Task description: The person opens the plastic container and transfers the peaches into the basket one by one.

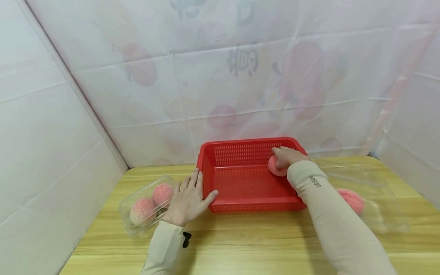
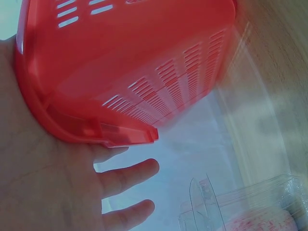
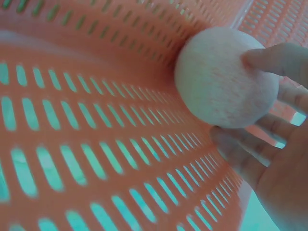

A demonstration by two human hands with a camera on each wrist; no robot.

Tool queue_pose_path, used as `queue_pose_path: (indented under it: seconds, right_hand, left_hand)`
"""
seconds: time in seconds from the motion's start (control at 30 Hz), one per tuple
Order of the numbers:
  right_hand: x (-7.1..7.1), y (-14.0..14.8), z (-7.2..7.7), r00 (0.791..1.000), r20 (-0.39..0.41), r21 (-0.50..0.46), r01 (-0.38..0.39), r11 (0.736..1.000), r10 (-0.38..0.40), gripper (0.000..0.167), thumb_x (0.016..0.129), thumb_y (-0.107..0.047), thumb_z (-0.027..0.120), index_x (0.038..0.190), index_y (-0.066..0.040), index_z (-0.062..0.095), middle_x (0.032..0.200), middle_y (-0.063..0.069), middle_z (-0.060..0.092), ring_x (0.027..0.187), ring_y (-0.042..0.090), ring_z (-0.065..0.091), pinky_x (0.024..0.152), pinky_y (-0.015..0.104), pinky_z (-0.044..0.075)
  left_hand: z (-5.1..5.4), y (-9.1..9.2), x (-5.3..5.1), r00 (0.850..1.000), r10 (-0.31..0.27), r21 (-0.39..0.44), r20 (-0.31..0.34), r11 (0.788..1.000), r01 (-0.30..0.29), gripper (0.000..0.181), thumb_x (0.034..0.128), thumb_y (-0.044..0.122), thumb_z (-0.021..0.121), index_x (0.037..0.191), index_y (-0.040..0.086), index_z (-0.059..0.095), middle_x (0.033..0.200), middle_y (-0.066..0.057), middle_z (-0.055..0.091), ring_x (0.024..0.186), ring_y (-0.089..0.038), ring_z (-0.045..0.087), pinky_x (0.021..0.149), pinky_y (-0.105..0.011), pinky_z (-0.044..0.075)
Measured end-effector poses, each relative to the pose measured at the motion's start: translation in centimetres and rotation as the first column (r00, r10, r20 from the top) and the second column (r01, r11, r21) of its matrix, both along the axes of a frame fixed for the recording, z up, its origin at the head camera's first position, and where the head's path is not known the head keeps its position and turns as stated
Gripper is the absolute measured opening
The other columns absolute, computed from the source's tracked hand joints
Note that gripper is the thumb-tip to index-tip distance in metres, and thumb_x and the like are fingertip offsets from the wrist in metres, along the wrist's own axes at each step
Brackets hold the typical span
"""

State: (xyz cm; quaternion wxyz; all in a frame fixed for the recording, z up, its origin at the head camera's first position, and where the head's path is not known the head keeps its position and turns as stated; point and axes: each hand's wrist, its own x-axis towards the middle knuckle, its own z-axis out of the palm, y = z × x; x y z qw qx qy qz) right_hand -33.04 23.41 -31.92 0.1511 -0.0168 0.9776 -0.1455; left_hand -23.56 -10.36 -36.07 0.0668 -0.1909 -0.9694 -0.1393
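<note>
A red plastic basket [image 1: 252, 200] with slotted walls stands on the table. My left hand [image 1: 187, 200] rests against its left rim, fingers straight; in the left wrist view the palm touches the rim and the fingers [image 2: 127, 178] extend along the outside. At the basket's right end, my right hand [image 1: 290, 156] holds a pink peach [image 1: 275, 167] inside. The right wrist view shows thumb and fingers around this peach [image 3: 221, 79], close to the slotted wall; whether it touches the basket cannot be told.
Left of the basket, a clear plastic box [image 1: 128, 228] contains two speckled peaches [image 1: 142, 211]. To the right, partly behind my forearm, another creased peach [image 1: 352, 200] lies in an opened clear box [image 1: 388, 214]. White printed cloth [image 1: 192, 95] hangs behind the table.
</note>
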Motion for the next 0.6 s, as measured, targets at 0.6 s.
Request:
queue_pose_path:
  seconds: [0.6]
  right_hand:
    - [-0.99,0.30,-0.02,1.000,0.008,-0.049,-0.005,0.999,0.006,0.074,0.091,-0.005,0.066,0.156,0.003,0.031,0.156,0.030,0.030,0.138,0.047,0.029,0.101,0.061,0.045]
  left_hand:
    - [0.08,-0.12,-0.15,1.000,0.007,-0.006,0.002,1.000,-0.007,0.082,0.1012,0.056,0.046,0.154,-0.006,0.035,0.162,-0.021,0.029,0.141,-0.042,0.039,0.111,-0.061,0.029]
